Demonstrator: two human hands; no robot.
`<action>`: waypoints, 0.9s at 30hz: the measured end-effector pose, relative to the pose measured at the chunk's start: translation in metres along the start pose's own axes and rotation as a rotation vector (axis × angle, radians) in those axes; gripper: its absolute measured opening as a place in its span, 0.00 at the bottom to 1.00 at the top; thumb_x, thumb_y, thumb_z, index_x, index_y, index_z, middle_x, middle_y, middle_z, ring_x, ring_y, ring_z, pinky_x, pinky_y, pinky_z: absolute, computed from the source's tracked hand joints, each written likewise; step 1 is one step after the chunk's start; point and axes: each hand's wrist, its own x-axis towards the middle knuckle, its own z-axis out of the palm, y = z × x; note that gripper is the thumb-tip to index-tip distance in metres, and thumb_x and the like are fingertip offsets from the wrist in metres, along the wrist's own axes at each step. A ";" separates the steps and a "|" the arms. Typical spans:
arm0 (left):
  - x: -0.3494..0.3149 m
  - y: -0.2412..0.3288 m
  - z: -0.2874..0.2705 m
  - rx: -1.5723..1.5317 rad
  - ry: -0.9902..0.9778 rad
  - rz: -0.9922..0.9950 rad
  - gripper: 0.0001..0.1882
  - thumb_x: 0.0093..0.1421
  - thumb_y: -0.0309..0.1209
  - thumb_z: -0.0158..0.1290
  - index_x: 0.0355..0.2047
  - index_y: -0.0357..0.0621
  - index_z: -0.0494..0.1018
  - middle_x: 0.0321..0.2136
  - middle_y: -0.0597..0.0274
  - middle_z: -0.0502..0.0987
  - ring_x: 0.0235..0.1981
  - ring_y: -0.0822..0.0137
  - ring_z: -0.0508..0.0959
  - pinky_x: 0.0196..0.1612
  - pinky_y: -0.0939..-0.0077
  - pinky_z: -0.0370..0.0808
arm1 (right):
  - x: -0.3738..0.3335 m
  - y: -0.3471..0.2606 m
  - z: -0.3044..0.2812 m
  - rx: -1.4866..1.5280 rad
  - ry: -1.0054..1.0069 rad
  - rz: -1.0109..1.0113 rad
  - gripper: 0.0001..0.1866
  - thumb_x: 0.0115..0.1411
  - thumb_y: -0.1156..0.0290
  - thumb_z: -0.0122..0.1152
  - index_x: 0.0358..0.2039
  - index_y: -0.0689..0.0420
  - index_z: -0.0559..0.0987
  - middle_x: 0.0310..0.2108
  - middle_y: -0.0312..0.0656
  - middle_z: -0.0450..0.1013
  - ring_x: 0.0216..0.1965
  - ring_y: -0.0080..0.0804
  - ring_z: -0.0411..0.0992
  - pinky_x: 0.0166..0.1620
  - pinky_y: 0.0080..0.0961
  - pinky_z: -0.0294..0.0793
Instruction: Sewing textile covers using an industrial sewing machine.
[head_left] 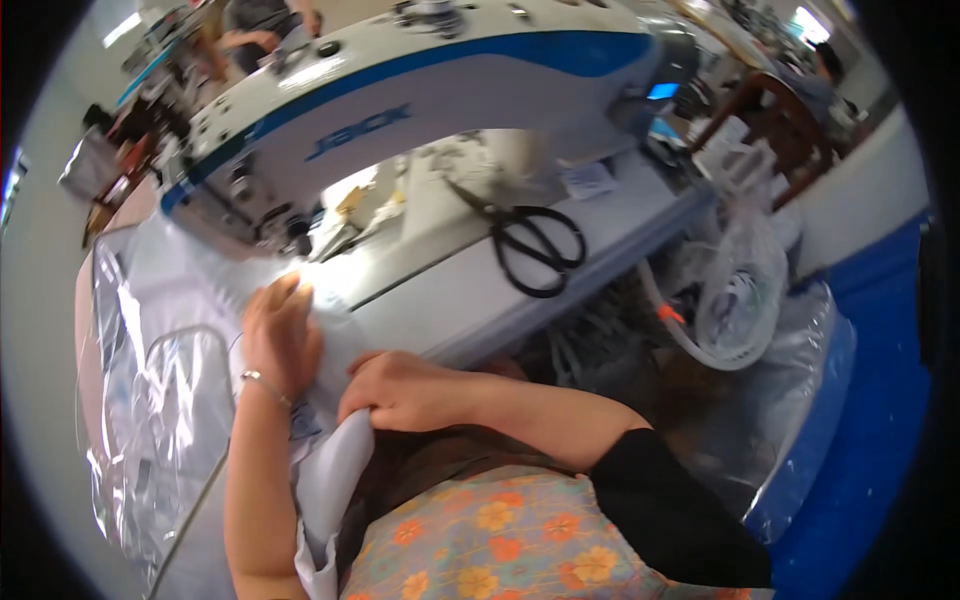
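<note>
A white and blue sewing machine (480, 95) stands in front of me, its lamp lighting the needle area at the left end. White fabric (338, 465) runs from beneath that end down towards my lap. My left hand (280, 335), with a bracelet at the wrist, lies on the fabric just before the needle area, fingers stretched forward. Closer to my body, my right hand (412, 392) is closed on a fold of the same fabric at the table's front edge. Black-handled scissors (540, 250) rest on the machine bed, right of my hands. The needle itself is too blurred to make out.
Clear plastic sheeting (180, 410) covers the left side of the table. At the right hang a clear plastic bag (745, 290) and a pale tube, beside a blue surface (885, 330). A wooden chair (785, 125) and other people are farther back.
</note>
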 end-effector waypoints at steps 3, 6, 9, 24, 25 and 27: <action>-0.001 0.001 -0.001 0.024 -0.036 -0.008 0.19 0.49 0.22 0.52 0.44 0.37 0.77 0.49 0.47 0.77 0.50 0.44 0.75 0.56 0.55 0.71 | -0.002 0.001 0.000 0.000 -0.055 0.022 0.11 0.52 0.76 0.59 0.36 0.58 0.84 0.35 0.45 0.81 0.43 0.45 0.77 0.66 0.44 0.63; -0.001 -0.003 0.002 0.020 -0.036 -0.036 0.19 0.51 0.21 0.49 0.45 0.36 0.76 0.50 0.46 0.77 0.52 0.44 0.75 0.59 0.56 0.70 | -0.018 -0.002 -0.009 -0.108 0.000 -0.096 0.12 0.53 0.76 0.62 0.39 0.57 0.84 0.42 0.47 0.80 0.47 0.47 0.75 0.66 0.42 0.63; -0.003 -0.006 0.008 0.008 -0.005 -0.048 0.19 0.52 0.21 0.48 0.45 0.35 0.76 0.50 0.46 0.77 0.53 0.45 0.75 0.59 0.56 0.69 | -0.072 -0.013 -0.052 -0.241 0.309 0.028 0.16 0.58 0.77 0.63 0.47 0.59 0.82 0.53 0.48 0.76 0.55 0.48 0.73 0.64 0.36 0.68; -0.008 -0.009 0.012 -0.005 0.061 -0.044 0.18 0.53 0.21 0.45 0.43 0.36 0.77 0.49 0.49 0.78 0.53 0.48 0.76 0.60 0.57 0.69 | -0.229 0.051 -0.389 -1.260 1.094 0.816 0.19 0.59 0.67 0.64 0.50 0.57 0.81 0.39 0.50 0.82 0.42 0.48 0.79 0.49 0.38 0.77; -0.008 -0.008 0.012 -0.007 0.068 -0.045 0.18 0.53 0.21 0.45 0.43 0.36 0.77 0.49 0.49 0.79 0.53 0.48 0.76 0.60 0.57 0.69 | -0.228 0.054 -0.390 -1.221 1.059 0.859 0.20 0.58 0.67 0.63 0.52 0.54 0.81 0.41 0.48 0.81 0.46 0.47 0.78 0.51 0.39 0.75; -0.007 -0.007 0.011 -0.003 0.073 -0.045 0.18 0.53 0.21 0.45 0.43 0.36 0.77 0.49 0.49 0.79 0.53 0.48 0.76 0.60 0.57 0.69 | -0.229 0.058 -0.389 -1.175 1.025 0.899 0.21 0.58 0.67 0.62 0.53 0.52 0.81 0.43 0.46 0.81 0.49 0.45 0.76 0.53 0.39 0.74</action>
